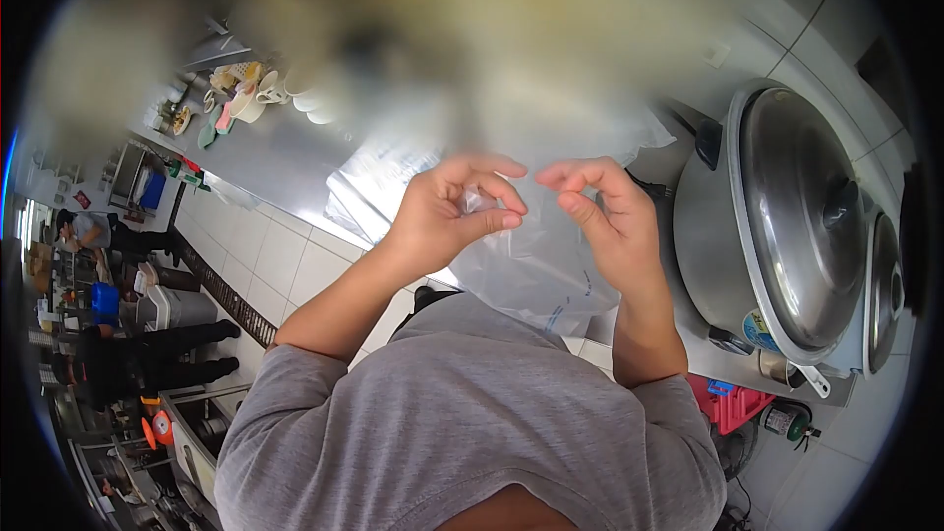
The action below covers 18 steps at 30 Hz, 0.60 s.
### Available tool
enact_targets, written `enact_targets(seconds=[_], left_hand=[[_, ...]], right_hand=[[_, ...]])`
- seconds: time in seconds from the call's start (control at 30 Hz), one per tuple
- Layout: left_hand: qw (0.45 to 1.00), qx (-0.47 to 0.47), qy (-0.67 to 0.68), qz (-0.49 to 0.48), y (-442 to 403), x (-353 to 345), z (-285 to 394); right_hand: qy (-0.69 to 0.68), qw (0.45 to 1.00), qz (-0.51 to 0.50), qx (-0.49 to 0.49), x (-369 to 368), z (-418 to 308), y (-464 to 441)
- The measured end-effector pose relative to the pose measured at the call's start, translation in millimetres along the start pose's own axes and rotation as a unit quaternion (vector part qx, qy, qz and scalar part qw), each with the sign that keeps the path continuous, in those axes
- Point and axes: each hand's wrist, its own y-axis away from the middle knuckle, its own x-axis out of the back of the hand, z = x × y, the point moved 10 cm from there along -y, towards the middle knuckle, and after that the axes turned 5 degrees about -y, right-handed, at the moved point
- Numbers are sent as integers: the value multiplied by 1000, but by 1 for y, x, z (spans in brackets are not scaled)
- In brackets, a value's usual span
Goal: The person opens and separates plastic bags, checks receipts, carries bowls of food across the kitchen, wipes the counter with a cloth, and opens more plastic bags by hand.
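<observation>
A clear plastic bag [531, 270] with small blue print hangs in front of my torso, over the edge of the metal counter. My left hand [447, 211] has its thumb and index finger pinched on crumpled film of the bag. My right hand [615, 216] is beside it at the right, thumb and fingers apart in a curve, with nothing visible between them. More clear plastic sheets [379, 182] lie on the counter behind my left hand.
A large lidded metal pot [723, 226] stands at the right, a second lidded pot [885, 285] beyond it. Cups and cloths sit at the counter's [285, 162] far left. Two people [147, 354] are at the left. A red crate [728, 403] is low right.
</observation>
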Motion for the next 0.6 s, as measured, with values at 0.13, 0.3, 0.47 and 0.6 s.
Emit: enact_targets(seconds=[0.13, 0.3, 0.47, 0.6], left_hand=[[987, -151, -19, -51, -3, -11, 26], [992, -75, -98, -20, -5, -3, 7], [999, 52, -1, -11, -1, -3, -15], [985, 108, -74, -115, 1, -13, -41]], right_hand=[[-33, 992, -79, -90, -21, 18, 7], [14, 999, -39, -35, -1, 13, 5], [247, 963, -104, -39, -17, 4, 11], [0, 998, -56, -15, -12, 5, 19]])
